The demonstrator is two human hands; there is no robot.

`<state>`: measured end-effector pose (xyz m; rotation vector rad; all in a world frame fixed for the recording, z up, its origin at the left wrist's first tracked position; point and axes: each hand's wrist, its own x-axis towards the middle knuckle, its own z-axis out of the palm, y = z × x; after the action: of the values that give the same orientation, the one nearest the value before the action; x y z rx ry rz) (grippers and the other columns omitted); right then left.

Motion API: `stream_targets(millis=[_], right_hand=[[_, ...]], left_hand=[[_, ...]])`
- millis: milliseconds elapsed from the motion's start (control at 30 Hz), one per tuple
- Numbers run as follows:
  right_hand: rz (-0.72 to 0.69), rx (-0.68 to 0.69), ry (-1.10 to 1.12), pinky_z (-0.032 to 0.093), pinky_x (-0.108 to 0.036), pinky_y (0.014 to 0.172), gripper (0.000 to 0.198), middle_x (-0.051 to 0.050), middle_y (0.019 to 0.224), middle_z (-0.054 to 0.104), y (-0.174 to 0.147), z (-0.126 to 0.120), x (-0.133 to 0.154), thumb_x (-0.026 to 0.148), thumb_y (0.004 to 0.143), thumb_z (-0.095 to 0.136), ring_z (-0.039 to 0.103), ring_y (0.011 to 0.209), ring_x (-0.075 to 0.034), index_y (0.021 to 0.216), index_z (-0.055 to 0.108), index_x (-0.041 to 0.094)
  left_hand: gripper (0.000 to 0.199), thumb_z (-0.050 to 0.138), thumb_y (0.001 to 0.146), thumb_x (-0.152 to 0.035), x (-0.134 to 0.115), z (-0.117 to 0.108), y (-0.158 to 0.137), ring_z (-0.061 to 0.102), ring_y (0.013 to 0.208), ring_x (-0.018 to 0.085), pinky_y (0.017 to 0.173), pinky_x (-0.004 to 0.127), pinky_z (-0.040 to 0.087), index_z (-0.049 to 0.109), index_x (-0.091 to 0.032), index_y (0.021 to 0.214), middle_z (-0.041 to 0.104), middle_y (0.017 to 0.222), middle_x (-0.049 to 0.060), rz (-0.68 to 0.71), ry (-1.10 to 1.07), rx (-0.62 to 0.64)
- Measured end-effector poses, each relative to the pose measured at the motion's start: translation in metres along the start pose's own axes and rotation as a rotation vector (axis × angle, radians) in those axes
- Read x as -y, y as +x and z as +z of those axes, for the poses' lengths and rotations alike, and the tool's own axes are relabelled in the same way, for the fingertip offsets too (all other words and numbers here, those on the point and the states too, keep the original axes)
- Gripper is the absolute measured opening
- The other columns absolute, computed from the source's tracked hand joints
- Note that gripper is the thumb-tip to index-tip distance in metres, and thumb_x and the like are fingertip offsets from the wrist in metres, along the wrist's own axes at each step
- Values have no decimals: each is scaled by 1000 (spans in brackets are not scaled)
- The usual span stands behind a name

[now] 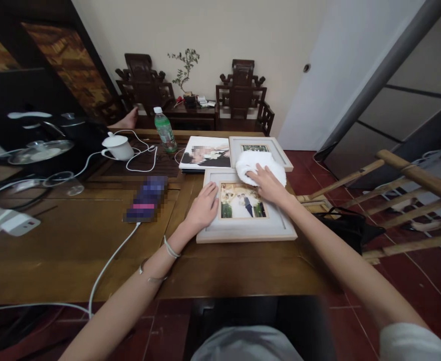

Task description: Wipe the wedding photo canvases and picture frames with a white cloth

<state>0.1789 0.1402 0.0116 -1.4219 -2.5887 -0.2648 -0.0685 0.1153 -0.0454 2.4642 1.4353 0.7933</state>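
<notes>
A picture frame [280,231] with a pale wood edge lies flat on the table, a small wedding photo inside its wide white border. My left hand [203,206] rests on the left side of this frame, fingers lying flat across its edge. Over the frame's upper right part, my right hand [268,184] presses on a bunched white cloth [256,163], its fingers partly sunk into the fabric. The cloth also covers part of a second similar frame [283,150] behind. Beside that one lies a photo album or stack of prints [207,150] with a picture on top.
On the left are a phone [145,200] with its charging cable, a white lidded cup [117,147], a green-labelled bottle [165,130], a glass-lidded pot [42,150] and a power strip [12,220]. A wooden chair [419,173] stands right of the table [239,273]. A person's bare foot [128,120] shows beyond.
</notes>
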Motion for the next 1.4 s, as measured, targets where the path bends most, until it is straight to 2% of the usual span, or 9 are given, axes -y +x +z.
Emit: stream_targets(millis=[167, 367, 500, 633, 867, 967, 1067, 1233, 1400], right_hand=[[-78, 122, 23, 22, -55, 107, 72, -11, 136, 49, -22, -4, 25, -10, 62, 35, 29, 134, -30, 128, 48, 17], [-75, 405, 278, 35, -45, 102, 72, -13, 128, 55, -89, -67, 71, -5, 64, 36, 42, 127, -26, 130, 48, 21], [-109, 511, 415, 41, -38, 96, 70, -10, 129, 56, -105, -92, 85, -4, 66, 35, 48, 123, -25, 128, 50, 25], [-65, 396, 368, 37, -42, 101, 76, -12, 140, 45, -89, -63, 78, -5, 65, 36, 40, 130, -25, 135, 43, 23], [5, 25, 55, 26, -52, 107, 69, -14, 140, 45, -11, -5, 26, -9, 65, 39, 29, 135, -30, 128, 49, 16], [10, 10, 4, 23, -59, 105, 71, -11, 145, 39, 9, 4, 13, -11, 63, 38, 21, 137, -33, 127, 50, 16], [-50, 83, 21, 21, -62, 105, 70, -7, 145, 39, 0, 6, 20, -12, 62, 36, 20, 138, -33, 123, 54, 19], [-155, 263, 208, 25, -56, 106, 71, -8, 143, 43, -56, -30, 61, -10, 61, 38, 25, 137, -30, 122, 55, 21], [-201, 477, 367, 41, -40, 95, 67, -10, 119, 62, -90, -84, 94, -8, 62, 36, 49, 122, -26, 118, 58, 22]], left_hand=[[45, 36, 91, -24, -2, -1, 0, 30, 137, 24, 110, 43, 32, 47, -6, 130, 43, 142, 16, -22, -3, 16], [45, 34, 91, -23, -4, 0, 0, 29, 137, 25, 109, 46, 34, 46, -7, 131, 42, 143, 16, -14, 15, 18], [45, 34, 91, -23, -2, 0, 0, 29, 137, 25, 109, 45, 34, 46, -7, 131, 42, 142, 16, -4, 23, 19], [44, 34, 91, -24, -1, -1, 0, 30, 137, 24, 109, 45, 34, 46, -9, 131, 42, 142, 15, 10, 27, 18], [45, 33, 92, -25, -1, -3, 0, 29, 137, 25, 110, 46, 31, 45, -8, 132, 42, 142, 16, 14, 8, 28], [45, 34, 92, -25, 0, -3, 0, 30, 137, 25, 111, 45, 31, 46, -7, 131, 42, 142, 17, 15, 2, 27], [45, 34, 92, -26, 0, -2, 0, 30, 137, 25, 110, 46, 32, 47, -8, 131, 42, 142, 16, 6, -1, 22], [44, 35, 91, -25, 1, 0, 0, 30, 137, 24, 110, 46, 32, 46, -10, 131, 43, 142, 15, 2, 13, 4], [45, 34, 91, -24, -1, -1, 0, 30, 137, 25, 111, 45, 31, 46, -7, 131, 42, 142, 17, 8, 32, 17]])
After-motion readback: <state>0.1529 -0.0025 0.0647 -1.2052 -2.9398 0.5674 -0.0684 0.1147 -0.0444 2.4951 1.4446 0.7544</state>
